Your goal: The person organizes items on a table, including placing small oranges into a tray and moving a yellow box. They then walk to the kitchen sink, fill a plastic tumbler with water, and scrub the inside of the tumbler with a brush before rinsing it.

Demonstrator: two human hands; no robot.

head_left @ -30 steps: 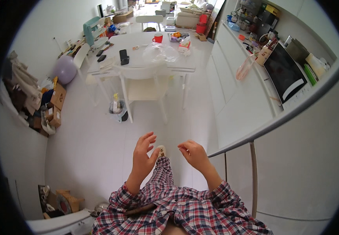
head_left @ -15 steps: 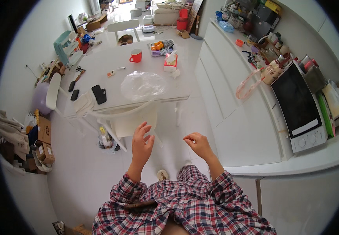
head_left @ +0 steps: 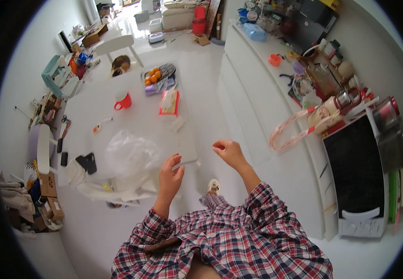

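Note:
My left hand (head_left: pixel 169 179) is raised in front of me beside the table's near right corner, fingers loosely bent and apart from the thumb. It looks open, with nothing in it. My right hand (head_left: pixel 231 154) hangs over the floor between table and cabinet. Its thumb and fingertips are pinched together; whatever they may hold is too small to make out. Nearest the left hand, a crumpled clear plastic bag (head_left: pixel 131 152) lies on the white table (head_left: pixel 83 114). Beyond it are a tissue pack (head_left: pixel 169 103), a red mug (head_left: pixel 123 101) and a tray of oranges (head_left: pixel 153 76).
A white chair (head_left: pixel 117 188) is tucked at the table's near side. On the right runs a long white cabinet (head_left: pixel 257 109) with a microwave (head_left: pixel 356 172) and a pink-handled bag (head_left: pixel 320 118). A brown-haired head (head_left: pixel 121 64) shows at the far chair. Boxes (head_left: pixel 50 186) stand at left.
I have stepped forward: the table and chair now sit nearer and to the left, and the cabinet is closer. Both hands keep much the same pose.

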